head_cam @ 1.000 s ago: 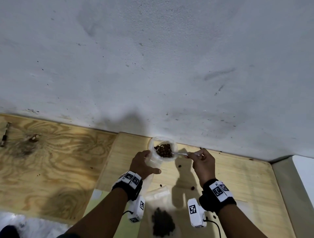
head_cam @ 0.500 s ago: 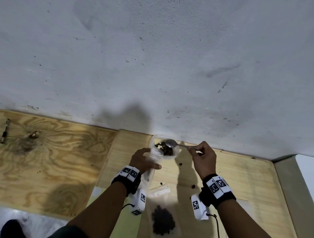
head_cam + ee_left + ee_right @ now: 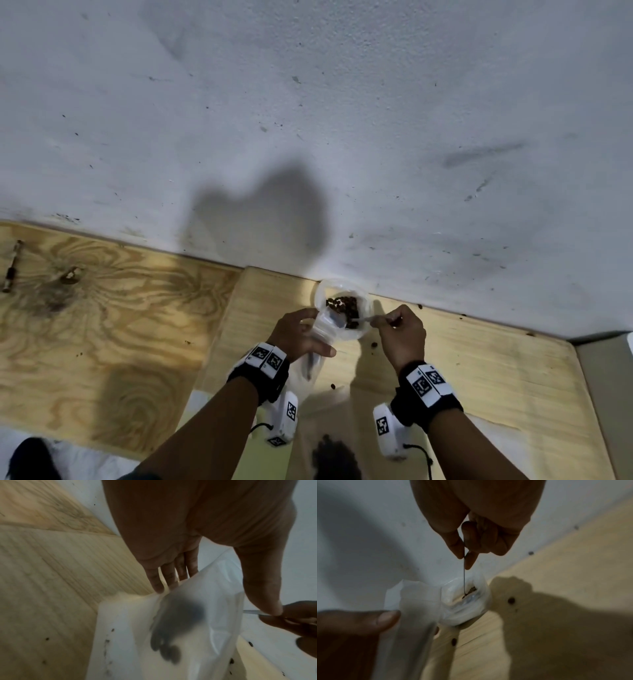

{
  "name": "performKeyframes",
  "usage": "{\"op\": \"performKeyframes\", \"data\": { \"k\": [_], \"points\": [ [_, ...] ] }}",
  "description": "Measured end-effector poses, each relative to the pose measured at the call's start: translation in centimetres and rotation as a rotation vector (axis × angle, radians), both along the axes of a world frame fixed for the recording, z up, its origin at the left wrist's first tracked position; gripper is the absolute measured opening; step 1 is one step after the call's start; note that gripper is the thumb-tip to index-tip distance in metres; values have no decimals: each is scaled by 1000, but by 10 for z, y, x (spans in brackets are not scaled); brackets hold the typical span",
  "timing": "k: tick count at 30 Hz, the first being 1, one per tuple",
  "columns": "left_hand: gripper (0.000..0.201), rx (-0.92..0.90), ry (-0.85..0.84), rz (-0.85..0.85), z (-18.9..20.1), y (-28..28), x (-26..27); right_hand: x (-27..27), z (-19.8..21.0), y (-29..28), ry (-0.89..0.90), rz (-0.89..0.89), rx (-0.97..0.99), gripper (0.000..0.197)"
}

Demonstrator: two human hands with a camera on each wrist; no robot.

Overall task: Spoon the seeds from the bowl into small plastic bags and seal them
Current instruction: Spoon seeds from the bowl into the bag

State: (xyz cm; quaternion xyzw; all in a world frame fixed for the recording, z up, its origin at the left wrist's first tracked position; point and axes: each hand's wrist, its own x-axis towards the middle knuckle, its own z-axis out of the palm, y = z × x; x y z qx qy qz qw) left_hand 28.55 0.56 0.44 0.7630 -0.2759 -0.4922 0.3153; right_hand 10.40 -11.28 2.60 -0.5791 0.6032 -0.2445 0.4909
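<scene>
Clear plastic, a filled bag (image 3: 337, 452), is lying at the board's (image 3: 496, 383) near edge, dark seeds showing through it. Farther in, the left hand (image 3: 298, 334) is holding a second bag (image 3: 317, 346) upright, thumb on one face and fingers behind the other, a few seeds already sitting low inside it. Just beside it the right hand (image 3: 402, 334) is pinching the spoon (image 3: 363, 319) handle between thumb and forefinger, the other fingers curling in. The spoon's tip is dipping into the seeds (image 3: 344, 306) in the bowl (image 3: 366, 299), which is standing at the board's far edge against the wall (image 3: 308, 120). Loose seeds are lying scattered on the board around the bowl.
</scene>
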Motion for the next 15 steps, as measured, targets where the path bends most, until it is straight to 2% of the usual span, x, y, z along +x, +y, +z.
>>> {"op": "performKeyframes", "data": {
  "k": [6,11,15],
  "points": [
    [112,-27,20,-25,-1,2,-5,9,-31,11,-125,-268,349,24],
    [111,-22,23,-21,-5,4,-3,14,-37,14,-192,-352,401,23],
    [116,-14,0,-14,-4,7,0,13,-39,12,-210,-353,397,24]
  ]
}}
